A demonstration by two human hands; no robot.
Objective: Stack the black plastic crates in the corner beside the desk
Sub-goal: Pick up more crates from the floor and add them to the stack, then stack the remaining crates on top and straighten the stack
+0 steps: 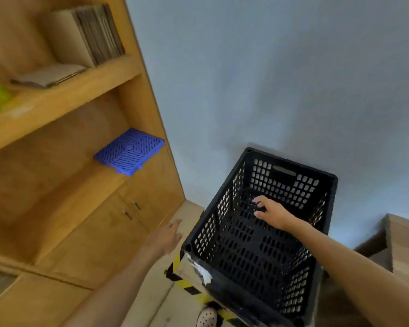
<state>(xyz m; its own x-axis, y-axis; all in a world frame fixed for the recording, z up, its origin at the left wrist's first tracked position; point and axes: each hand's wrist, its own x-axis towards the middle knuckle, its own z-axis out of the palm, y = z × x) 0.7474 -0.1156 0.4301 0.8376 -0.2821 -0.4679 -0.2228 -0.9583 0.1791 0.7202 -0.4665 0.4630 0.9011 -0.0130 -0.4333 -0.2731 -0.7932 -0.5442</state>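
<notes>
Black perforated plastic crate (257,232) parked at 5 o'clock, against pale blue wall (269,79). Right hand (269,212) reached inside crate, fingers curled, grip can't be told tbh. Left hand (168,234) spread, nothing held, just beside crate at 9 o'clock.

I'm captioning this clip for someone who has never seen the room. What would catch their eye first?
The black plastic crate dominates, open-topped against the pale blue wall, with the right hand reaching down inside it. The left hand hangs open and blurred beside it. On the wooden shelf unit at left, a bright blue grid tile stands out.
</notes>
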